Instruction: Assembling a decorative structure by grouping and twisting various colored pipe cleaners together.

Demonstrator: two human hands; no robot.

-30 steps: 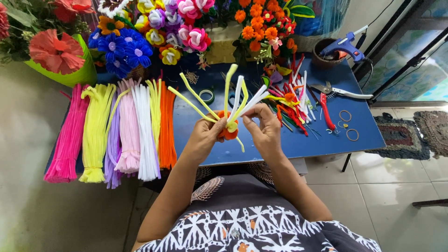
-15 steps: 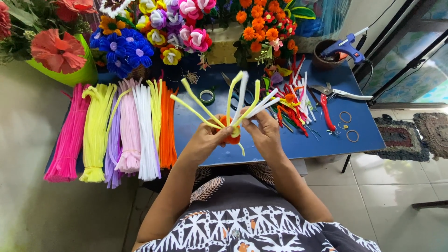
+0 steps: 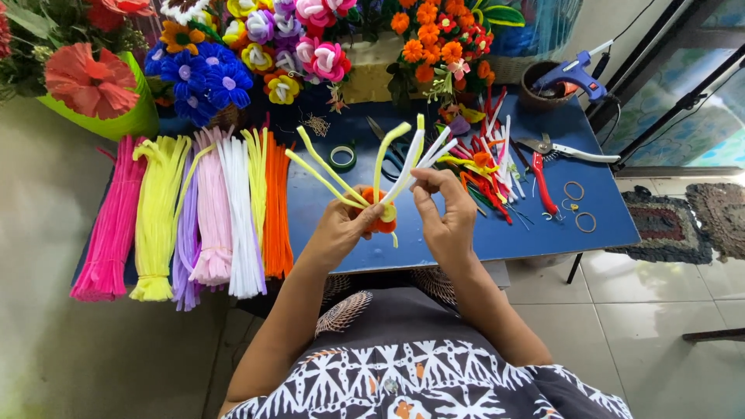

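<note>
While the left hand [image 3: 341, 229] pinches the pipe-cleaner flower [image 3: 380, 213] above the blue worktop [image 3: 466, 233], the right hand [image 3: 446, 213] bends one white stem; petals unshaped, bundled pipe cleaners [image 3: 194, 213] lie left.

Hidden or cut off:
- Orange core [image 3: 382, 223] of the pipe-cleaner piece: mostly covered by the left hand [image 3: 341, 229] and right hand [image 3: 444, 217].
- Red flower [image 3: 116, 6], 11 o'clock: cropped by top edge.
- Patterned rug [image 3: 718, 221], 3 o'clock: cut by right edge.
- Table [image 3: 605, 225] legs: largely unseen.
- Small rings [image 3: 580, 206], 2 o'clock: material too small to tell.
</note>
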